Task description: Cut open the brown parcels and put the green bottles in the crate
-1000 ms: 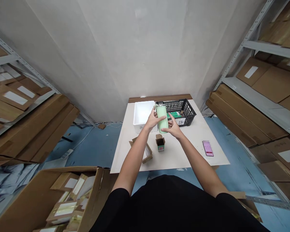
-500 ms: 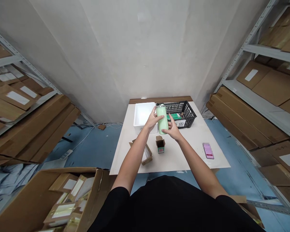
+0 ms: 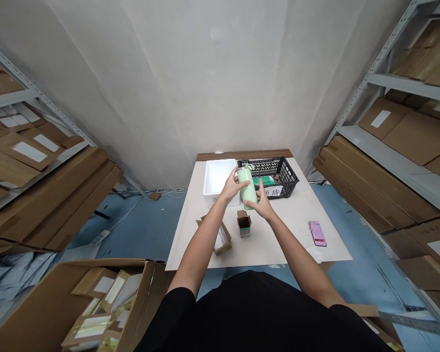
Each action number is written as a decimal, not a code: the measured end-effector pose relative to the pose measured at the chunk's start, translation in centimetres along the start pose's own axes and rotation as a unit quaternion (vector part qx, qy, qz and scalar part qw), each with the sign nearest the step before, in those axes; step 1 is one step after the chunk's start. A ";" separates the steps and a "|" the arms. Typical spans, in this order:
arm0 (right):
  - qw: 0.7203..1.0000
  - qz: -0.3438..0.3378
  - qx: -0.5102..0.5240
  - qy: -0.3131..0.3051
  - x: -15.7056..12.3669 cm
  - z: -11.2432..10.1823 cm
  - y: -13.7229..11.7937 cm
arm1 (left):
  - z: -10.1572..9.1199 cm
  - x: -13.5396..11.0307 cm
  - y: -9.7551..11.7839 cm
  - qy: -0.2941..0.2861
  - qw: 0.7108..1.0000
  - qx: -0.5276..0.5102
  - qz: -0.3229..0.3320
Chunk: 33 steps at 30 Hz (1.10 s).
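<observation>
Both my hands hold a pale green bottle [image 3: 247, 189] upright above a white table [image 3: 297, 215]. My left hand [image 3: 230, 187] wraps round its upper left side. My right hand [image 3: 261, 205] grips its lower right side. Right below the bottle stands a small open carton [image 3: 244, 224] with its flaps up. An open brown cardboard box [image 3: 220, 237] lies to the left of the carton, under my left forearm.
A white foam box [image 3: 217, 181] and a black plastic basket [image 3: 278, 172] with green items stand at the table's back. A pink phone [image 3: 317, 232] lies at the right. Shelves of cartons flank both sides. A large open carton [image 3: 77, 303] of packets sits at lower left.
The bottle and both hands have come slightly lower and nearer to the small open carton. My right hand has slid down towards the bottle's base.
</observation>
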State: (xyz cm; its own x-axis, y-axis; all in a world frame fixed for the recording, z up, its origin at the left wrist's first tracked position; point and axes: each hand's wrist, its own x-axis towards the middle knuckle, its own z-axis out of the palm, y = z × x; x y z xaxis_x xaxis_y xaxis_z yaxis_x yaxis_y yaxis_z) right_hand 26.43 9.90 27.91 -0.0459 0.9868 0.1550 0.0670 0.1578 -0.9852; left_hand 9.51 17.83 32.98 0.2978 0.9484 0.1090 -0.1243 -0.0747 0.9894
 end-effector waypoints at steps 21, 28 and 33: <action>0.996 0.068 0.049 -0.043 -0.7 1.2 6.3 | -2.6 -0.4 -3.2 -0.039 0.998 0.045 -0.027; 0.987 0.156 -0.021 0.025 -1.7 -1.0 15.5 | -3.5 -1.6 -9.1 0.034 0.992 0.111 -0.041; 0.953 0.289 -0.054 0.071 -3.4 -0.1 20.8 | -3.4 -2.6 -13.9 0.044 0.989 0.121 -0.073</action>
State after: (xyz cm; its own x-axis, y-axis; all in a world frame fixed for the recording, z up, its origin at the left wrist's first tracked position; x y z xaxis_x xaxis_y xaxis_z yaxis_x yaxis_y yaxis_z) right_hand 28.11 9.80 6.92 0.1644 0.9035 -0.3959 0.1418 -0.4188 -0.8969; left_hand 7.24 17.41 18.60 0.2105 0.9770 -0.0348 0.1479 0.0034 0.9890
